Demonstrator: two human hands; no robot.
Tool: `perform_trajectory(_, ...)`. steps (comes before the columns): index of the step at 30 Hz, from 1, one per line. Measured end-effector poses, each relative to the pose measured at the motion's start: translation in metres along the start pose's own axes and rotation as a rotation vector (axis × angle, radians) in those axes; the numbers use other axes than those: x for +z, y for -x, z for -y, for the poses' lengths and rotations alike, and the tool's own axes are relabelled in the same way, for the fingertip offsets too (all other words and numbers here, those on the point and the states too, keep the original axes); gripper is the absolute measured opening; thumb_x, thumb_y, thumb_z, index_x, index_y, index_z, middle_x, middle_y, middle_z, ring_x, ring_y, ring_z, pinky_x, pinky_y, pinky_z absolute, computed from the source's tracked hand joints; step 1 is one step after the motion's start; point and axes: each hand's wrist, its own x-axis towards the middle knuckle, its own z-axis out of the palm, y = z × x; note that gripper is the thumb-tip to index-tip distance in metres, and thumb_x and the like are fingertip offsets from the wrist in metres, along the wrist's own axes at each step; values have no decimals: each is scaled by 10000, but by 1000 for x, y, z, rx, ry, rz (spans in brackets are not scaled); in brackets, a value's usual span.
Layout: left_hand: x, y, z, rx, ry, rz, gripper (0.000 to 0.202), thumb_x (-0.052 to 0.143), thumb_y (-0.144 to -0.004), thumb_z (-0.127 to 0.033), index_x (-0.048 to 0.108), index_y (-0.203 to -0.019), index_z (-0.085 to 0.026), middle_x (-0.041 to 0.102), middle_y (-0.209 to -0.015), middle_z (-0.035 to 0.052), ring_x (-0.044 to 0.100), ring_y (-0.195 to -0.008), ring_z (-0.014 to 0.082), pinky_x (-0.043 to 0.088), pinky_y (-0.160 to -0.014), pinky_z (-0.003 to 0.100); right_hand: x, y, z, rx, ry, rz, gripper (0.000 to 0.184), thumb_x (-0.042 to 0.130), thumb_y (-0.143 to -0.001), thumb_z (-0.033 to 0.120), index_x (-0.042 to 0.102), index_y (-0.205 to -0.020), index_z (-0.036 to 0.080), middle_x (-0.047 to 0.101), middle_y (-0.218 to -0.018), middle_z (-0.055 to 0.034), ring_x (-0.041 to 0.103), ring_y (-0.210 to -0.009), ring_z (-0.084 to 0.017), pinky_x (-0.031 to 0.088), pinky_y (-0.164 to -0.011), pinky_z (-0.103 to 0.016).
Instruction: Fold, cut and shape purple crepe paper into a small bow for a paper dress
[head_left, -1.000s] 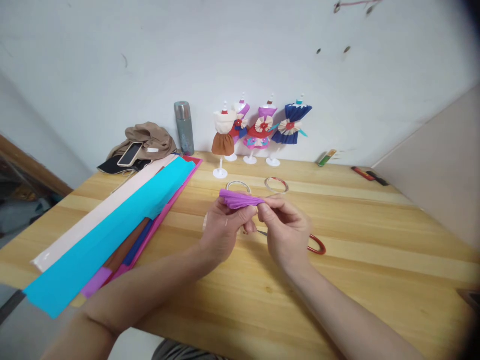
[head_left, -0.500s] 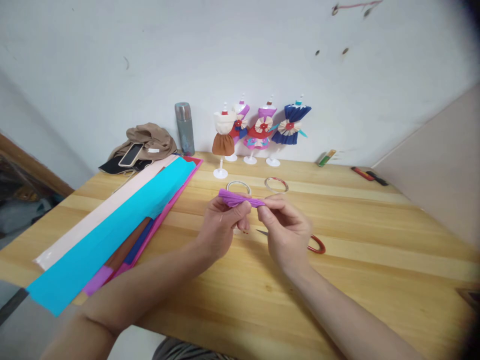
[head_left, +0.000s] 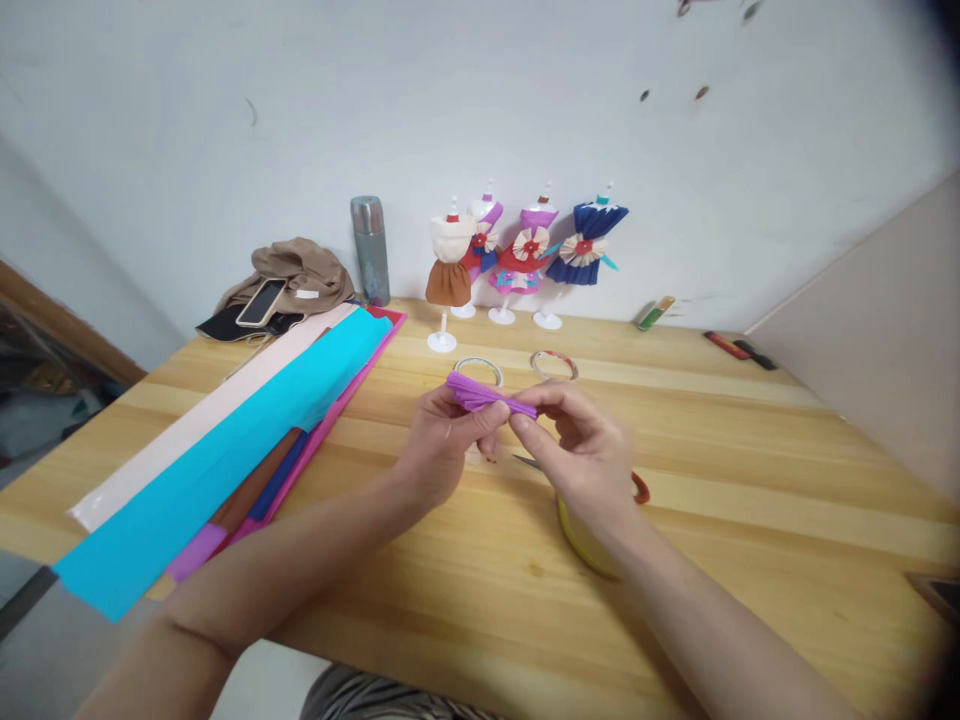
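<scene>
A pleated strip of purple crepe paper (head_left: 476, 393) is held between both hands above the table. My left hand (head_left: 442, 440) pinches it near the middle, with its folds fanning out past the fingers on the left. At the strip's right end, my right hand (head_left: 574, 440) grips it between thumb and fingers. Beneath my right hand lie scissors (head_left: 640, 487), partly covered, with a blade tip and orange-red handle showing. A yellow ring (head_left: 581, 545), perhaps a tape roll, shows below the same hand, mostly hidden.
Crepe paper sheets, a turquoise one (head_left: 225, 450) on top, lie at left. Several small dress forms in paper outfits (head_left: 448, 262) stand by the wall, beside a flask (head_left: 370, 250). Two tape rings (head_left: 555, 364) lie ahead. A phone (head_left: 262, 303) rests on brown cloth (head_left: 307, 268).
My right hand has shifted slightly, its thumb now nearer my left thumb on the purple paper. The yellow ring has come into sight under my right hand. The view has tilted a little.
</scene>
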Motion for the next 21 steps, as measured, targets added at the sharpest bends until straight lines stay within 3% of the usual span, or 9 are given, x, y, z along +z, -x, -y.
perform_trajectory(8,0,0,3,-23,30,61,251,788,-651,-326,638,-776,-169,531,-521,-74,449,-453,57,383,-500,225,6,0,7,149,-213,-92,65,669,-834,262,647,-781,232,609,-663,15,566,-609,-149,478,-592,-310)
perform_trajectory(14,0,-1,3,6,17,24,249,777,-652,-352,614,-647,-163,496,-464,-70,430,-438,57,379,-481,215,15,1,2,217,-402,-100,94,720,-788,276,646,-752,230,621,-621,33,567,-545,-123,469,-535,-270)
perform_trajectory(21,1,1,-1,64,-42,-27,243,752,-690,-345,620,-614,-155,512,-480,-51,463,-475,66,394,-507,218,22,4,-5,381,-636,-8,208,763,-769,388,651,-766,214,633,-578,30,582,-525,-128,455,-554,-279)
